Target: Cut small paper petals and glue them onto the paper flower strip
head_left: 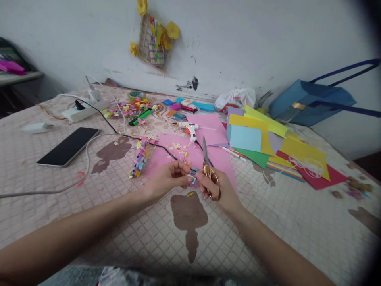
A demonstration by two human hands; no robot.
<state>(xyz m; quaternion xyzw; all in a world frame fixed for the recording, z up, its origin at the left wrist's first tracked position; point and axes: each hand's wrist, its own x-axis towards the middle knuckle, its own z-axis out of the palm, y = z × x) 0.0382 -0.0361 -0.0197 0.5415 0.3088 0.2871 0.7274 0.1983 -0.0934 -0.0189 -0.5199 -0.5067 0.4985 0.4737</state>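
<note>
My left hand (175, 176) pinches a small light blue piece of paper (192, 178) between thumb and fingers. Close beside it, my right hand (216, 184) holds gold-handled scissors (206, 157), their blades pointing away from me, toward the wall. The right fingertips also reach the blue paper's edge. Under and beyond both hands lies a pink sheet (166, 149) strewn with small yellow paper scraps (177, 147). A strip covered in colourful paper flowers (139, 159) rests left of the hands. A white glue gun (190, 129) lies just beyond the sheet's middle.
A phone (68, 147) and a power strip (86, 109) with cables lie at left. Coloured paper sheets (247, 139) and white string (309, 167) spread at right, before a blue bag (309, 101). A green cutter (144, 116) sits near the back. The black cord crosses the pink sheet.
</note>
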